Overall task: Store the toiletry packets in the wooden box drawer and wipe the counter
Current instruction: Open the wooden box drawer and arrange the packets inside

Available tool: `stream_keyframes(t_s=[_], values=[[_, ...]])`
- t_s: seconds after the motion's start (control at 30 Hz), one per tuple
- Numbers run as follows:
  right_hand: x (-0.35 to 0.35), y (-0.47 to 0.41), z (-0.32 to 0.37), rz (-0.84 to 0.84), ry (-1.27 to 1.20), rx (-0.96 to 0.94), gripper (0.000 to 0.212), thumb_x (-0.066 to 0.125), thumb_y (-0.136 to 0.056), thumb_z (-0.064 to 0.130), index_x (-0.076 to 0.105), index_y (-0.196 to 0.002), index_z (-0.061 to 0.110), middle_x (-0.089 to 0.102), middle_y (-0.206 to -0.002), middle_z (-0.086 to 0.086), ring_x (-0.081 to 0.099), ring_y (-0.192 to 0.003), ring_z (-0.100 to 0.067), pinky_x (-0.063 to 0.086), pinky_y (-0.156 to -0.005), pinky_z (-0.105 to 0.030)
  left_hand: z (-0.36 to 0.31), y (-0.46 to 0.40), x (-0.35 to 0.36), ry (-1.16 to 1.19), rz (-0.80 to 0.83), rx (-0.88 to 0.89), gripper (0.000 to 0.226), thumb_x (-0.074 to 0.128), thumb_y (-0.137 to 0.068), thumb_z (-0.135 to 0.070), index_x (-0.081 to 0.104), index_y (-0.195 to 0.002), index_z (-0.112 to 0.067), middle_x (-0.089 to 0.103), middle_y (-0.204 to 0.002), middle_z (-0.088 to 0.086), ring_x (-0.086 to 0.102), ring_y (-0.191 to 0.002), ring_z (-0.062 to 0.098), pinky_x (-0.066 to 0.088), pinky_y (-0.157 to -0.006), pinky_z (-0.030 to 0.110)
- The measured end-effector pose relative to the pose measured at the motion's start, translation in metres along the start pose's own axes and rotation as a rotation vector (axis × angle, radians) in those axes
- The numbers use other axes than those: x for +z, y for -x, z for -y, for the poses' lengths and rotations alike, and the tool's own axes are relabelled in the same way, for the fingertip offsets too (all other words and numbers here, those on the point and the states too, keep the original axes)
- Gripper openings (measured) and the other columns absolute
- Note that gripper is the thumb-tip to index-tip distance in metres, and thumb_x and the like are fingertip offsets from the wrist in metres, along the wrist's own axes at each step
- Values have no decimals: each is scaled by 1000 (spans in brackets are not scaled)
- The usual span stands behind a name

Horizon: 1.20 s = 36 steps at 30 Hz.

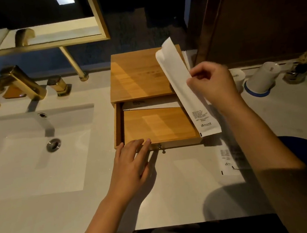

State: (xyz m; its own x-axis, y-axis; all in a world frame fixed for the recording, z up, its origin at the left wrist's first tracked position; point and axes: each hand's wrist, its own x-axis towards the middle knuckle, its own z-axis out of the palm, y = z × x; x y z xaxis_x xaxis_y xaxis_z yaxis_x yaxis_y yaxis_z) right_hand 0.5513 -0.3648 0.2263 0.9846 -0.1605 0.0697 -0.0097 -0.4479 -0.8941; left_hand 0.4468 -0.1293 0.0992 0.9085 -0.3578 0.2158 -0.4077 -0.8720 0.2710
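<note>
My right hand (211, 83) pinches a long white packet (186, 91), held up over the right side of the open drawer (159, 124), its lower end hanging past the drawer's right front corner. My left hand (133, 160) has flat, straight fingers resting on the drawer's front edge, just left of the knob (159, 146). White packets lie at the drawer's back, under the box (142, 75). Another packet (226, 157) lies on the worktop (176, 190) under my right forearm. Sink (37, 148) to the left.

Dim warm light, hard shadows on the counter (176, 190), wide-angle bending at edges.
</note>
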Motion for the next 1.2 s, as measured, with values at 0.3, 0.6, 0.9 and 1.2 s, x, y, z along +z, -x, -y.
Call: stream_keyframes(t_s=[0.3,0.6,0.9,1.2], values=[[67,-9,-3,-135,176,-219,15,55,-90,9,63,-102,10,60,-106,-8,57,-94,-14,41,-68,-8,3,0,1,7,16,10,58,47,-83,-32,38,-139,-20,51,-129,4,40,-123,19,27,-108,47],[58,1,-47,67,400,-119,27,57,-90,9,63,-117,8,61,-122,-10,58,-112,-23,50,-91,-30,7,0,3,17,33,13,57,45,-84,-32,37,-140,-21,48,-133,3,40,-124,19,29,-108,49],[49,-5,-49,-16,667,-401,10,62,-85,22,71,-86,18,65,-93,-1,53,-94,-19,33,-88,-34,8,1,4,7,18,20,57,46,-84,-31,40,-139,-19,50,-131,4,40,-124,20,28,-108,48],[66,10,-53,324,713,-597,9,62,-86,18,70,-89,13,67,-94,-4,59,-91,-19,53,-75,-36,8,1,6,-13,4,18,56,45,-85,-33,39,-139,-20,48,-131,4,39,-125,20,25,-110,47]])
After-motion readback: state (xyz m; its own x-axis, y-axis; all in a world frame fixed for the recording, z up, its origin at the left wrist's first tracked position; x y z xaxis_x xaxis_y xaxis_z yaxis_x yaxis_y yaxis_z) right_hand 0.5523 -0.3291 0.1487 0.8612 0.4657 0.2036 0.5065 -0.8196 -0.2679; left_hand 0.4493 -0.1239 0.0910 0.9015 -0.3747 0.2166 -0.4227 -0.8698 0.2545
